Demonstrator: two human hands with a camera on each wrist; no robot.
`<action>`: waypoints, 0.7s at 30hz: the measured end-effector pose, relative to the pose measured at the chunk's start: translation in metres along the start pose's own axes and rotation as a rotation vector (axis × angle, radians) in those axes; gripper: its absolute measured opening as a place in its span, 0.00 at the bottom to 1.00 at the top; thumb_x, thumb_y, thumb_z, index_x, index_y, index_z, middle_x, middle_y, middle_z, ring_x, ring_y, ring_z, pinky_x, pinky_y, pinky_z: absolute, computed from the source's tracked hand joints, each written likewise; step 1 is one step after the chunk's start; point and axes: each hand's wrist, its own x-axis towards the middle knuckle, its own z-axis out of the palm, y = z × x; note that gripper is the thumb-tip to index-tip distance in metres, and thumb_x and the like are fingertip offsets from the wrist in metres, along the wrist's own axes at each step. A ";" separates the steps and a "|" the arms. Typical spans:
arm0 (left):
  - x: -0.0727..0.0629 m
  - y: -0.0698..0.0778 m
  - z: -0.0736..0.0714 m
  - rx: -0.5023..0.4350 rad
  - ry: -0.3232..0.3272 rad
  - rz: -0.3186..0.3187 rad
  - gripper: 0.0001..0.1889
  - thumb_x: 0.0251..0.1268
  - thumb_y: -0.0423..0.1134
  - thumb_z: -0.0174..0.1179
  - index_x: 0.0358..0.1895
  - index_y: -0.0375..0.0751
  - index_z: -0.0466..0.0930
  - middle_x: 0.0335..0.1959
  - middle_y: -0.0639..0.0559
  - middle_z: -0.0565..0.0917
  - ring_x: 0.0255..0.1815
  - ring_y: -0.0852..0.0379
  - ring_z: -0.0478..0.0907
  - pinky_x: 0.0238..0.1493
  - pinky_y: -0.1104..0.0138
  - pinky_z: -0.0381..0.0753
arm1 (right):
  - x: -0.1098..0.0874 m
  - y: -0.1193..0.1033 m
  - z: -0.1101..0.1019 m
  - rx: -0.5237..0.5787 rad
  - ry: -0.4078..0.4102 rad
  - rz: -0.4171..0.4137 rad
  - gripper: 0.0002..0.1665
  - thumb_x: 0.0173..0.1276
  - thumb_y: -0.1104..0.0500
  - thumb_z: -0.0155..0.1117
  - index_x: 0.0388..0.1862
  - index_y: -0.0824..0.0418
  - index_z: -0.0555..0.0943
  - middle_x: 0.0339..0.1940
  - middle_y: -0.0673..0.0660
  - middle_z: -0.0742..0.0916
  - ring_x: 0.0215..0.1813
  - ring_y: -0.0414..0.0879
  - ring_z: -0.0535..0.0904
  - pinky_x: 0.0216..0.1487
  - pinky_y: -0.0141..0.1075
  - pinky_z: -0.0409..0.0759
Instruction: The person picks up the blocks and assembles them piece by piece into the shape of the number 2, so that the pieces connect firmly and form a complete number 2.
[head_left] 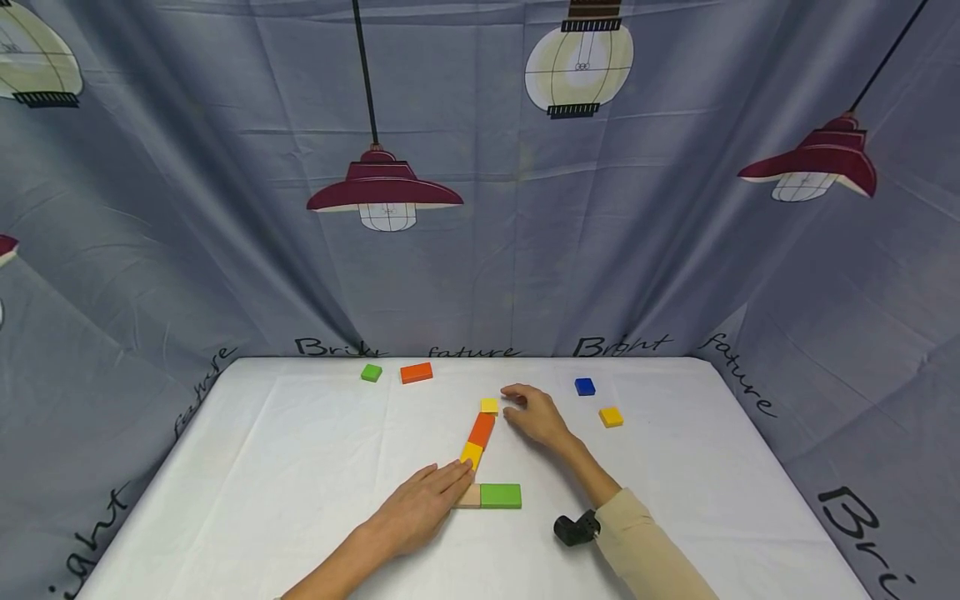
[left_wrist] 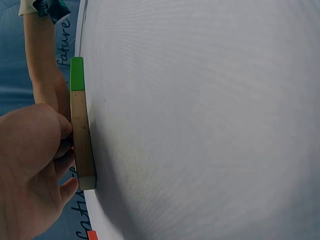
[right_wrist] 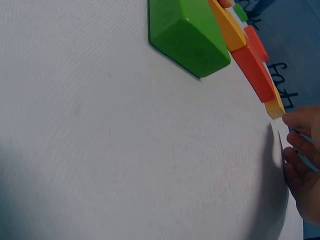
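Observation:
In the head view my left hand point(head_left: 426, 504) lies with fingers extended over the lower end of a slanted line of blocks. Its fingertips touch a yellow block point(head_left: 472, 452), and the hand partly covers a plain wooden block point(head_left: 469, 497). A green block point(head_left: 501, 496) sits against the wooden one's right end. Above the yellow block comes an orange block point(head_left: 482, 430), topped by a smaller yellow block point(head_left: 489, 406). Just right of that upper block hovers my right hand point(head_left: 536, 415), thumb and fingers bent and apart with nothing between them.
Toward the table's back left lie a small green block point(head_left: 371, 372) and an orange block point(head_left: 416, 372). A blue block point(head_left: 585, 387) and a yellow block point(head_left: 611, 417) are on the right. A printed curtain point(head_left: 480, 283) hangs behind the white-covered table point(head_left: 300, 467).

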 end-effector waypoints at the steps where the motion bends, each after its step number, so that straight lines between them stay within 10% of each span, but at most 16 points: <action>1: 0.000 0.000 0.000 0.001 0.003 0.000 0.25 0.75 0.37 0.55 0.73 0.39 0.68 0.73 0.48 0.68 0.73 0.53 0.65 0.69 0.55 0.67 | -0.001 0.001 -0.002 0.007 0.007 0.004 0.20 0.65 0.66 0.68 0.56 0.64 0.83 0.54 0.59 0.86 0.54 0.54 0.81 0.58 0.48 0.79; 21: -0.001 0.000 0.000 0.013 0.009 0.004 0.25 0.76 0.38 0.54 0.73 0.39 0.68 0.74 0.48 0.68 0.73 0.53 0.64 0.69 0.55 0.67 | -0.023 0.032 -0.058 0.075 0.072 0.037 0.21 0.67 0.66 0.68 0.59 0.67 0.81 0.56 0.64 0.84 0.56 0.59 0.80 0.59 0.51 0.77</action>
